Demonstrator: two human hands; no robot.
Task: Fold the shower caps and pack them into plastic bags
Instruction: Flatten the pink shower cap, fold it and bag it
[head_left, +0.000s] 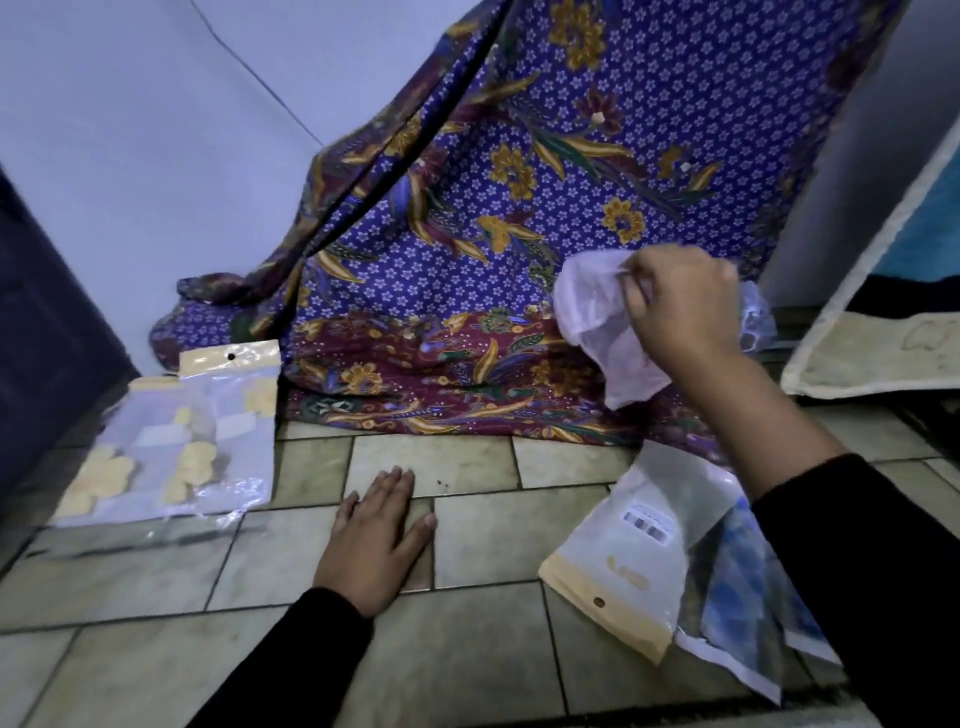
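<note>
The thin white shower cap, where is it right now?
In the head view, the thin white shower cap hangs on the right side, pinched in the right hand above the tiled floor, in front of the purple patterned cloth.

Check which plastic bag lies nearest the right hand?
The plastic bag at right, with its yellow header toward the camera, beneath the right hand's forearm. The other bags lie far left, by the wall.

Floor (467, 551): pale greenish rectangular tiles, dark grout, scuffed. Pale blue-white wall (156, 130) at 10 to 12 o'clock. Purple batik cloth (545, 208), gold flowers and maroon border, draped from 12 o'clock onto the tiles. Dark panel (47, 338) at 9 o'clock. Beige mat (872, 358) at 3 o'clock. Light dim, cool.
</note>
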